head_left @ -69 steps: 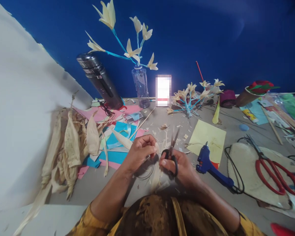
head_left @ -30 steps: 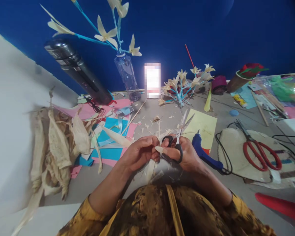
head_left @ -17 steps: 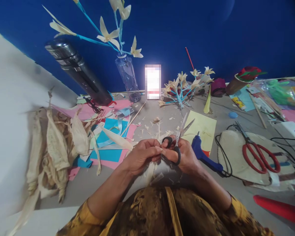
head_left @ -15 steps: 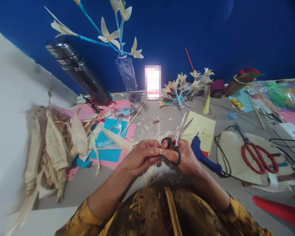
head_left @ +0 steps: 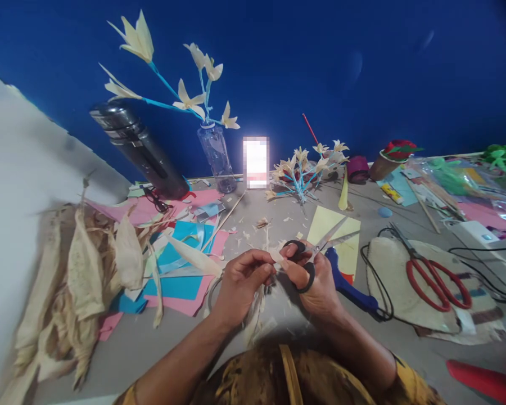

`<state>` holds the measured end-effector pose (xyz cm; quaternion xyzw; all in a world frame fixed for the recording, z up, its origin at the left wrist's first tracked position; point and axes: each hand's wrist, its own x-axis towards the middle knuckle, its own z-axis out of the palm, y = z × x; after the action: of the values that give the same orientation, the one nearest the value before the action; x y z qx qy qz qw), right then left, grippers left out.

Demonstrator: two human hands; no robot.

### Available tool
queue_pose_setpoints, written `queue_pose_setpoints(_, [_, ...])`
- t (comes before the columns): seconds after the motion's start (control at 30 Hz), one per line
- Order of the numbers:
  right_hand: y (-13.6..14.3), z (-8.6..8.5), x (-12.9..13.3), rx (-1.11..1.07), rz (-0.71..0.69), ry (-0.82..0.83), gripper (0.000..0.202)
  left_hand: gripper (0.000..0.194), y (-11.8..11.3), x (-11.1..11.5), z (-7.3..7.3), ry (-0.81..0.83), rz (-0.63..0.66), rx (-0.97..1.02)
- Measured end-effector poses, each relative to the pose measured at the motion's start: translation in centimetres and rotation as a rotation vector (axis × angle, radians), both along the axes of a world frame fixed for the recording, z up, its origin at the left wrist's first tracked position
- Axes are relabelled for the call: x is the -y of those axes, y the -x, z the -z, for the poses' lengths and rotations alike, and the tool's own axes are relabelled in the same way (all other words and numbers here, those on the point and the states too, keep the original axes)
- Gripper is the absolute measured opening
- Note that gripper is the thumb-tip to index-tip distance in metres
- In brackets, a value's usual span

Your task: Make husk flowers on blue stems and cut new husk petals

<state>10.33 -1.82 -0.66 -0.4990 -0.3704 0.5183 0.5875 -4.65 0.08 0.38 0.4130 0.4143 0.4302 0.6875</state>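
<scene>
- Between the fingertips of the left hand (head_left: pixel 245 284) and the thumb of the right hand (head_left: pixel 318 289), a small pale piece (head_left: pixel 277 257) was held above the table (head_left: pixel 274 205), near the person's front.
- The left hand was curled, thumb and forefinger pinching that piece; its other fingers were folded and partly hidden.
- The right hand gripped black-handled scissors (head_left: pixel 317 248) around their loops, its thumb close against the piece. Their blades stood apart, pointing up and to the right, away from the piece.
- Dry scraps (head_left: pixel 261 223) were strewn beyond and beneath the hands.
- Right of the scissors, a blue glue gun (head_left: pixel 354 291) lay near a yellow sheet (head_left: pixel 320 225); farther right, red-handled scissors (head_left: pixel 417 260) rested on a beige pad (head_left: pixel 388 287).
- To the left were blue paper (head_left: pixel 188 283), pink paper (head_left: pixel 200 304) and a heap of dry husks (head_left: pixel 84 275).
- Along the back, a dark flask (head_left: pixel 141 152) leaned in view beside a clear bottle (head_left: pixel 217 160) bearing pale flowers (head_left: pixel 188 101) on blue stems; more flowers (head_left: pixel 299 174) stood to the right of a glowing, pixelated rectangle (head_left: pixel 256 163).
- Behind everything rose a blue wall (head_left: pixel 278 67).
</scene>
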Motion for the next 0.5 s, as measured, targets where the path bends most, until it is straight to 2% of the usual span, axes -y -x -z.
queue_pose_setpoints(0.17, [0.4, -0.5, 0.2, 0.22, 0.06, -0.045, 0.015, 0.023, -0.2, 0.3, 0.5, 0.036, -0.03, 0.095])
queue_pose_setpoints(0.3, [1.0, -0.8, 0.4, 0.203, 0.001, -0.024, 0.019, 0.019, -0.1, 0.2, 1.0, 0.027, -0.043, 0.104])
queue_pose_setpoints(0.5, [0.6, -0.8, 0.1, 0.204, -0.03, -0.011, 0.018, 0.015, 0.3, -0.2, -0.4, -0.159, -0.039, -0.124])
